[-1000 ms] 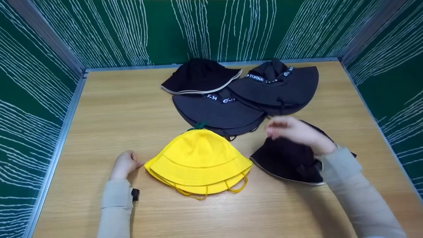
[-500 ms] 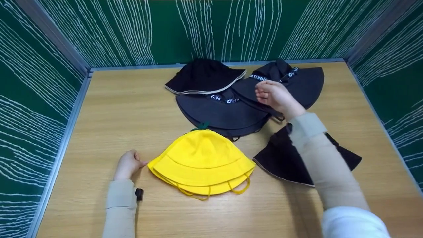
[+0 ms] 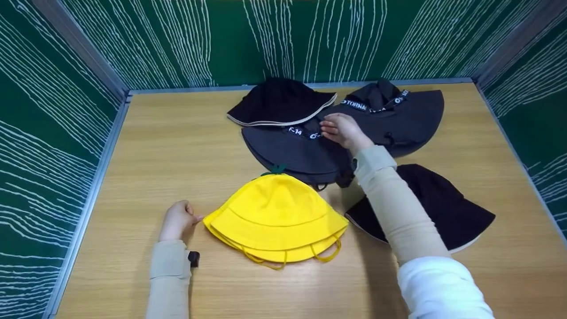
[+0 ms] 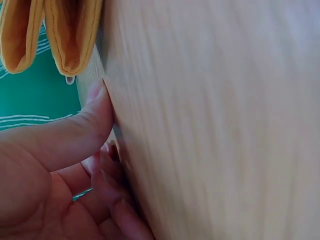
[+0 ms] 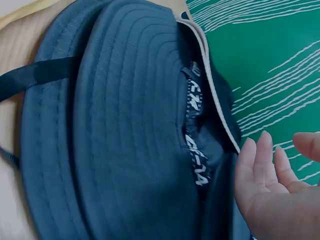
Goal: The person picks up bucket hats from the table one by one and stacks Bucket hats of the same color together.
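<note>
My left hand (image 3: 178, 219) rests on the table beside the left brim tip of a yellow bucket hat (image 3: 274, 212). In the left wrist view its thumb (image 4: 90, 120) lies against the tabletop, just short of the yellow brim edges (image 4: 75, 35), and its fingers are loosely bent with nothing held. My right hand (image 3: 343, 129) hovers over two dark grey wide-brimmed hats, the left one (image 3: 292, 153) and the right one (image 3: 407, 119), both with white-lettered bands. From the right wrist, its fingers (image 5: 262, 157) look loosely curved and hold nothing.
A black bucket hat (image 3: 281, 104) with pale edging overlaps the left grey hat at the back. Another black hat (image 3: 438, 204) lies at right, partly behind my right forearm. Green walls (image 3: 230, 44) with white streaks enclose the wooden table (image 3: 177, 146).
My right hand has gone from above the right-hand black hat forward, then left over the grey hats. My left hand stays beside the yellow hat. The head view has shifted slightly.
</note>
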